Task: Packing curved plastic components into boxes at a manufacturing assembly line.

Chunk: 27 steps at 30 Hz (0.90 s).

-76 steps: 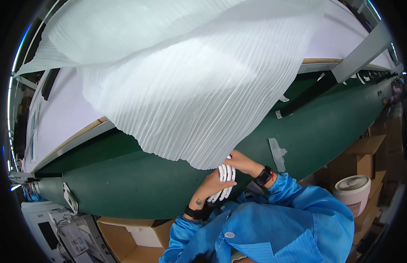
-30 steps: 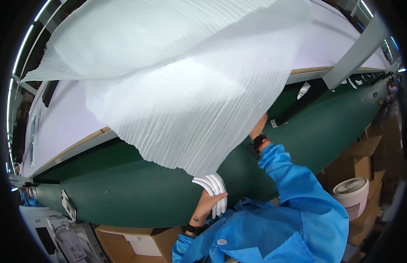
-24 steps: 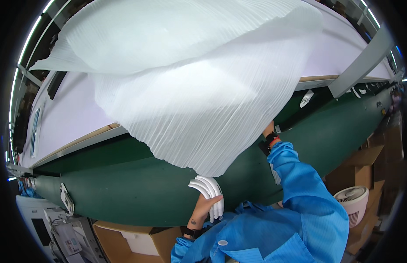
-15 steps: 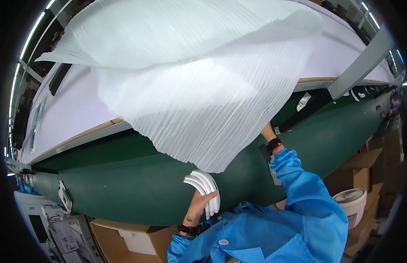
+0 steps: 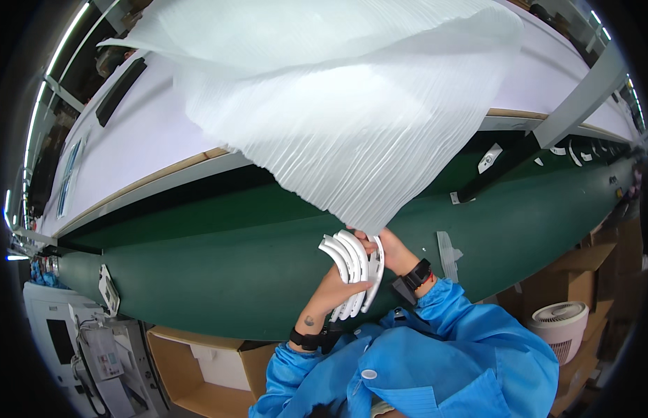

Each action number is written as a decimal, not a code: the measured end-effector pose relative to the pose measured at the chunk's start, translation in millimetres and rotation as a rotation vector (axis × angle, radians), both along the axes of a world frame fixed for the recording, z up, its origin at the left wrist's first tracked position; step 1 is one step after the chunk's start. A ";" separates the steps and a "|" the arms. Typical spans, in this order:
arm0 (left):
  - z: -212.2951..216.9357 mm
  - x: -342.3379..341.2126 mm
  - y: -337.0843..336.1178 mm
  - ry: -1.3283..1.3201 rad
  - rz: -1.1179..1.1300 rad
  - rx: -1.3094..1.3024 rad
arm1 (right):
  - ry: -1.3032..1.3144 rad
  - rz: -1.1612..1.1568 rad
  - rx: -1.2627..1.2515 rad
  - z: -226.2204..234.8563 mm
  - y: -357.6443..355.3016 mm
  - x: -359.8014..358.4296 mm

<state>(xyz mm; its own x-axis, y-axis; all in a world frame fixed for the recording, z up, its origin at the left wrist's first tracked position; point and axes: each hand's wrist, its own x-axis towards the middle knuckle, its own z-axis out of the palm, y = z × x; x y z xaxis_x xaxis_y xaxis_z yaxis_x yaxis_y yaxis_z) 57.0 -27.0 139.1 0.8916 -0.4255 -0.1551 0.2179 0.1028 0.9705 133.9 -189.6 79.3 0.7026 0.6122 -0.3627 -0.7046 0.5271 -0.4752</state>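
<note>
My left hand [image 5: 334,289] grips several white curved plastic strips [image 5: 348,261], fanned side by side, with the thumb across their front. At the right of this bunch stands one more white curved strip [image 5: 377,274], a little apart from the others. My right hand [image 5: 390,251] has its fingers closed round the upper end of that strip. Just above my right hand hangs the tip of a large white ribbed foam sheet [image 5: 352,132], which hides part of its fingers. Both hands are over the green bench surface [image 5: 219,279].
A raised pale shelf [image 5: 142,160] runs behind the bench, with a grey post [image 5: 582,97] at the right. On the green surface are a translucent strip [image 5: 447,255] and a white part [image 5: 108,289]. Below are a cardboard box [image 5: 181,380] and a fan [image 5: 559,324].
My right hand has come out from under the foam sheet and moved left to the bunch, with a strip in it. My left hand has risen slightly with its strips.
</note>
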 end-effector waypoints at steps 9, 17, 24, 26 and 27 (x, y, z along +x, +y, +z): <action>-24.1 -41.4 17.5 0.134 0.114 0.275 | 0.035 -0.024 -0.293 11.0 50.1 -33.1; -24.4 -101.2 75.5 0.346 0.156 -0.079 | 0.194 0.410 -0.050 6.1 93.7 -67.3; -31.8 -168.3 124.3 0.285 0.272 -0.094 | 0.065 0.669 -0.173 -11.9 164.7 -112.5; -51.3 -189.1 143.0 0.219 0.362 0.035 | 0.051 0.668 -0.305 -12.9 193.0 -126.8; -58.3 -198.7 153.2 0.156 0.415 0.171 | 0.049 0.695 -0.307 -12.6 208.3 -133.5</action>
